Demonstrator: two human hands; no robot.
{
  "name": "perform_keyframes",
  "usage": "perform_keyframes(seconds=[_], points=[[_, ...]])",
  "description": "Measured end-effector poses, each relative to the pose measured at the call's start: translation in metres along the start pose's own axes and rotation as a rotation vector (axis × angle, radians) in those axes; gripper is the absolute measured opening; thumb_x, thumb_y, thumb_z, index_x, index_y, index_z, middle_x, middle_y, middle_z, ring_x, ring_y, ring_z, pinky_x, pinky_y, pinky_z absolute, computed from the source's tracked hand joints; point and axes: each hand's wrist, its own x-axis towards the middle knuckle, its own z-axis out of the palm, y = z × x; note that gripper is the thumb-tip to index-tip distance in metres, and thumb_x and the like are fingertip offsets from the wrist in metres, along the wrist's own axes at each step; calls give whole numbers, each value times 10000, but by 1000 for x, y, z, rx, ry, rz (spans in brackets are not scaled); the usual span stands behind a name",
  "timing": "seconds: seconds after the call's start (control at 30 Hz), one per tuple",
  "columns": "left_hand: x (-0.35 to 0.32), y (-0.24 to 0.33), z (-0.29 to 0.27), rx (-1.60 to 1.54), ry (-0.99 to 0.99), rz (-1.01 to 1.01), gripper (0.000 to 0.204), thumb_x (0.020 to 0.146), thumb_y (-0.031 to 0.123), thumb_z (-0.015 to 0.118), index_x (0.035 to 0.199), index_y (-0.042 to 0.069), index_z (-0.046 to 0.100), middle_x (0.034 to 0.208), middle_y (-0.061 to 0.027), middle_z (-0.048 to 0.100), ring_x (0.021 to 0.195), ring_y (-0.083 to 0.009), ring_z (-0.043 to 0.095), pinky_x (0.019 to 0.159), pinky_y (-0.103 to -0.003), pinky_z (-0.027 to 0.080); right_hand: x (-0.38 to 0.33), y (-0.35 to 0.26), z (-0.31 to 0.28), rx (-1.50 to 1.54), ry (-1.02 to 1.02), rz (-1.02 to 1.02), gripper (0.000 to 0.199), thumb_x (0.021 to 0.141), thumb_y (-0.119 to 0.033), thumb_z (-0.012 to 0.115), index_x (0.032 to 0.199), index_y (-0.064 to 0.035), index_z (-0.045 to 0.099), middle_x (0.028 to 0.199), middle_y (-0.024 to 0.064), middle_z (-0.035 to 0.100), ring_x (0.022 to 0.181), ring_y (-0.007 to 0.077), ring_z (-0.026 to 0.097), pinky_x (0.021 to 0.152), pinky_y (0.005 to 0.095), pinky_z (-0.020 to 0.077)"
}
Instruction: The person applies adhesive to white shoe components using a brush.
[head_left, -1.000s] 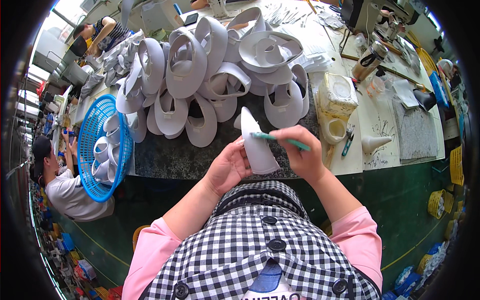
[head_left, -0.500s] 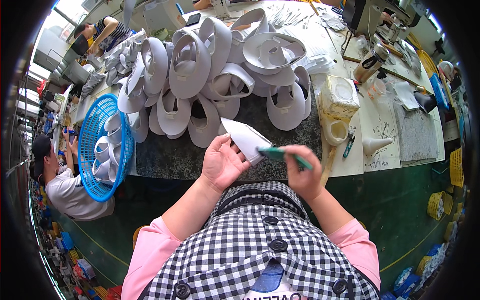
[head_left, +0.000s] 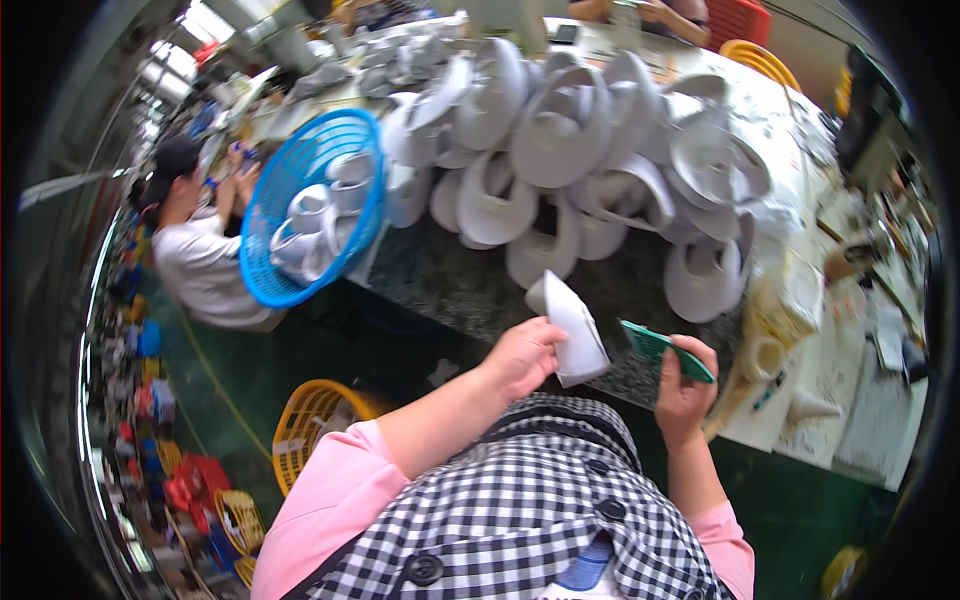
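My left hand (head_left: pixel 526 354) is closed on the edge of a folded white shoe-upper piece (head_left: pixel 575 330), held tilted above the dark table edge. In my right hand (head_left: pixel 686 392) a flat green hand tool (head_left: pixel 655 345) is gripped by one end. Its free end points toward the white piece, with a gap between them; blur hides whether it has bristles or a plain edge. Just beyond my hands lies a heap of white shoe uppers (head_left: pixel 562 128), looped and overlapping on the dark work surface (head_left: pixel 440 275).
A blue plastic basket (head_left: pixel 262 235) with white curved pieces stands at the table's left. Right of the heap is a glue-stained block-shaped container (head_left: pixel 787 300). A yellow basket (head_left: pixel 283 425) sits lower left. A person in a dark cap (head_left: pixel 195 250) works beyond the blue basket.
The view has swung left, so the table appears shifted right. The green tool has come away from the white piece. My left hand now grips that piece by its edge.
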Motion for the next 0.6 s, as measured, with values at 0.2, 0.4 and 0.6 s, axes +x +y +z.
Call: perform_keyframes(seconds=[0.2, 0.4, 0.6], points=[[-50, 73, -18, 327, 113, 294, 215, 882, 41, 555, 1093, 21, 593, 1048, -77, 647, 996, -180, 599, 909, -356, 454, 10, 1, 14, 175, 41, 50, 180, 929, -8, 567, 1107, -5, 540, 1053, 85, 581, 968, 149, 579, 878, 271, 458], [-103, 211, -68, 197, 180, 584, 306, 857, -14, 443, 1144, -43, 544, 1087, -132, 635, 1010, -221, 628, 936, -362, 484, 13, 8, 27, 139, 54, 96, 178, 947, -40, 554, 1123, -13, 537, 1073, 56, 551, 959, 123, 542, 876, 249, 433], [-125, 348, -164, 188, 517, 836, 323, 794, 21, 501, 1108, -41, 547, 1109, -143, 593, 1049, -278, 582, 960, -453, 455, 11, -2, 67, 135, 57, 92, 178, 950, -47, 554, 1123, -11, 536, 1058, 52, 549, 957, 119, 533, 871, 245, 425]])
